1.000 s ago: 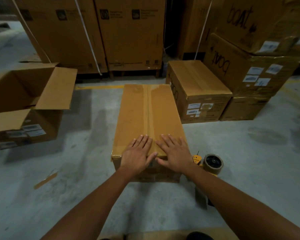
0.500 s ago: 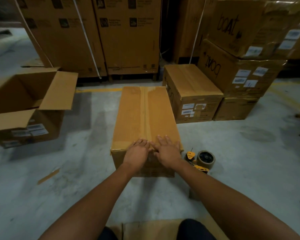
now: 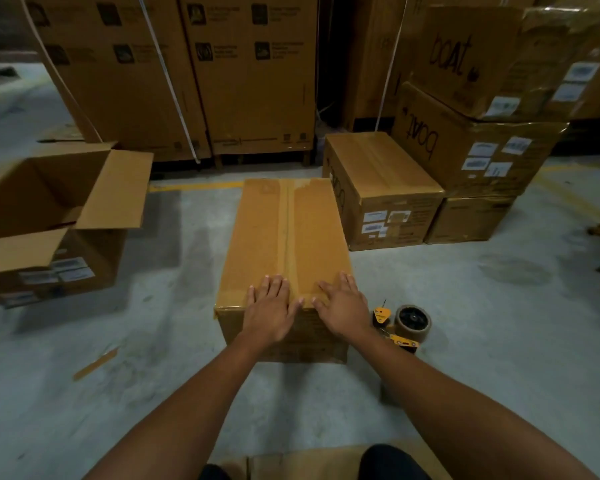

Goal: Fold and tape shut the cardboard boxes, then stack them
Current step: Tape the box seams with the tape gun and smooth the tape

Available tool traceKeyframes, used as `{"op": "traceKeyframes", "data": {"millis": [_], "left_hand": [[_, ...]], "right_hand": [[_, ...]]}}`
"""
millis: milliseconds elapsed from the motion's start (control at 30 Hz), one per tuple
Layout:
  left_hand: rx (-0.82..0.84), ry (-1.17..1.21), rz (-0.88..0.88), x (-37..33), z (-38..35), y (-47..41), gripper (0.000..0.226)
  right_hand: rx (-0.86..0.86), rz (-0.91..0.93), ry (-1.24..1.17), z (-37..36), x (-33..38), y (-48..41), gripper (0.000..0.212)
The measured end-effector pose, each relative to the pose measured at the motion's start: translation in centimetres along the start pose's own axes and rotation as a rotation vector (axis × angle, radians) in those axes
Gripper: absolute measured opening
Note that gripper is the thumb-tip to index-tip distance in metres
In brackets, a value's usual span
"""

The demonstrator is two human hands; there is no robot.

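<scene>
Head view — taped box [image 3: 284,237] at centre, not yet stacked.
Left hand [image 3: 269,313] and right hand [image 3: 343,315] press flat, fingers spread, on its near edge (tape dispenser [image 3: 406,323] at 3 o'clock) — the open box [image 3: 49,209] at 9 o'clock needs folding.

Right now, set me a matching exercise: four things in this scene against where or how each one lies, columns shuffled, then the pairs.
1 centre box
2 left box
3 tape dispenser
4 loose brown strip

A top flaps open
B lying flat, alone, lower left of view
C seam taped, left hand pressing on it
D just beside the right hand

Pairs: 1-C, 2-A, 3-D, 4-B
</scene>
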State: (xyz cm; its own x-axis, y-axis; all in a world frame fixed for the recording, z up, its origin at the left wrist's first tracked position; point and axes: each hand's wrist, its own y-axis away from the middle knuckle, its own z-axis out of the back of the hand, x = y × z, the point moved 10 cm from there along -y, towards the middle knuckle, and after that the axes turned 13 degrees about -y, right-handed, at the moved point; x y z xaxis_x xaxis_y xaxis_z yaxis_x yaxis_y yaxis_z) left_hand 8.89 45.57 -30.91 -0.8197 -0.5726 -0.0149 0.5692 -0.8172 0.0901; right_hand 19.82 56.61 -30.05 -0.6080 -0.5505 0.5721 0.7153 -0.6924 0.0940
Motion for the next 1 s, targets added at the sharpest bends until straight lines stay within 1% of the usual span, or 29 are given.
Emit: {"op": "traceKeyframes", "data": {"millis": [100,167,233,300,367,433,500,567,667,767,833,933,1000], "left_hand": [[-0.121,-0.002,0.006,1.4,1.2,1.2,0.054],[-0.176,-0.038,-0.03,2.1,2.2,1.7,0.04],[-0.159,-0.047,-0.071,2.8,2.6,1.6,0.033],[-0.141,-0.017,-0.067,4.0,2.7,1.3,0.032],[-0.143,0.014,0.006,6.2,2.6,0.7,0.033],[-0.125,-0.011,0.11,8.7,2.0,-0.2,0.039],[-0.091,0.026,0.235,11.2,1.4,-1.4,0.044],[-0.074,0.12,0.318,12.7,1.3,-3.1,0.044],[-0.099,0.189,0.339,13.0,2.0,-6.0,0.044],[-0.103,0.204,0.367,13.2,2.3,-8.4,0.05],[-0.115,0.155,0.408,14.2,2.3,-9.0,0.053],[-0.092,0.012,0.397,16.3,1.6,-8.7,0.057],[-0.068,-0.03,0.392,17.9,1.3,-7.8,0.057]], "right_hand": [[-0.067,0.009,0.017,-0.6,1.9,2.7,0.052],[-0.138,0.01,0.001,-0.6,2.8,3.9,0.045],[-0.181,-0.018,-0.015,-0.1,3.1,3.9,0.042],[-0.185,-0.059,-0.016,0.2,2.9,3.0,0.045],[-0.16,-0.093,-0.09,0.4,2.6,1.5,0.05],[-0.15,-0.125,-0.187,0.8,1.9,-0.5,0.057],[-0.149,-0.178,-0.249,1.2,0.7,-2.6,0.069],[-0.126,-0.223,-0.304,1.0,-0.4,-4.6,0.082],[-0.116,-0.294,-0.35,0.4,-1.7,-7.1,0.1],[-0.118,-0.361,-0.36,0.7,-1.7,-8.2,0.12],[-0.093,-0.358,-0.32,0.9,-0.6,-8.0,0.122],[-0.081,-0.313,-0.271,0.1,2.6,-6.1,0.107],[-0.046,-0.325,-0.241,-1.5,4.8,-3.7,0.108]]}}
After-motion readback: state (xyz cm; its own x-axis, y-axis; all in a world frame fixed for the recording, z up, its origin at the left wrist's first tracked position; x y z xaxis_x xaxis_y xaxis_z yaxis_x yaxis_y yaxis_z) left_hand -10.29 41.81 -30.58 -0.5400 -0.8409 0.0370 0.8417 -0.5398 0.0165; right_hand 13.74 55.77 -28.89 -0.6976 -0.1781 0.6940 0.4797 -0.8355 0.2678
